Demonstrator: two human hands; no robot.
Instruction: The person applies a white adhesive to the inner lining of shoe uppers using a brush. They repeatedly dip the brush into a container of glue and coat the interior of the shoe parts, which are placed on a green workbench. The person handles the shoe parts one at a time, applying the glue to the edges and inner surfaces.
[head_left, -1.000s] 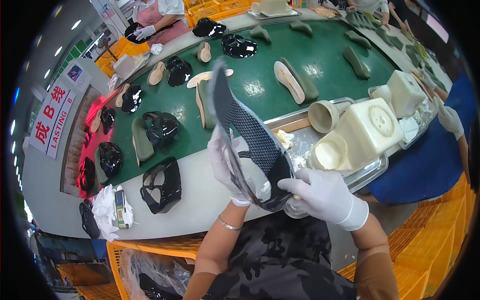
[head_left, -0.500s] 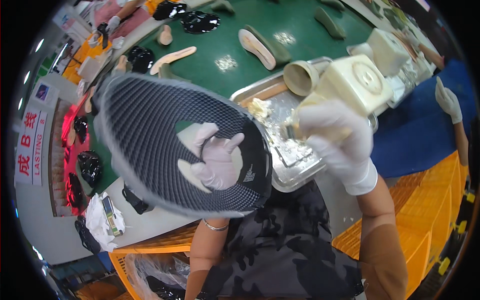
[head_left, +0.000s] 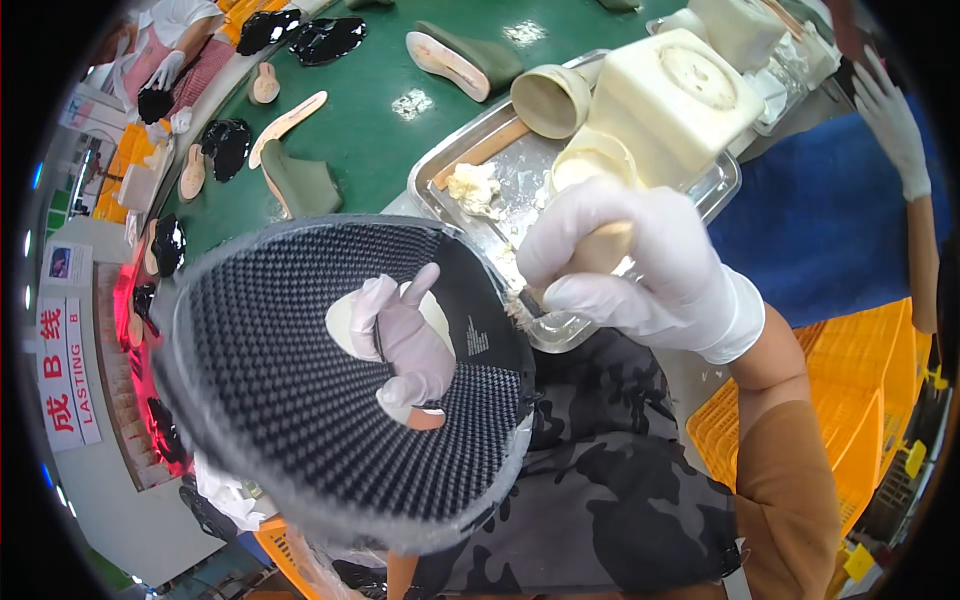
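Note:
My gloved left hand (head_left: 415, 350) shows through the opening of a dark mesh shoe upper (head_left: 290, 300), its fingers gripping the opening's pale lining. The upper is held tilted, with its fuzzy edge toward the lower left. In my gloved right hand (head_left: 665, 275) is a brush with a wooden handle (head_left: 603, 247). Its bristles are mostly hidden by my fingers and seem to be at the upper's right edge; whether they touch it I cannot tell. Just beyond this hand stands a cream container (head_left: 675, 100) with an open mouth, in a metal tray (head_left: 728, 185).
A beige cup (head_left: 550, 100) and a pale clump (head_left: 473, 187) are in the tray. Green shoe lasts (head_left: 305, 180) and black glossy pieces (head_left: 225, 148) lie on the green table (head_left: 370, 150). Orange crates (head_left: 840, 390) stand right. A co-worker's gloved hand (head_left: 890, 120) is at far right.
My right hand has brought the brush from the container's mouth down and left toward the upper. The upper has shifted down and turned a little. My head view has turned too.

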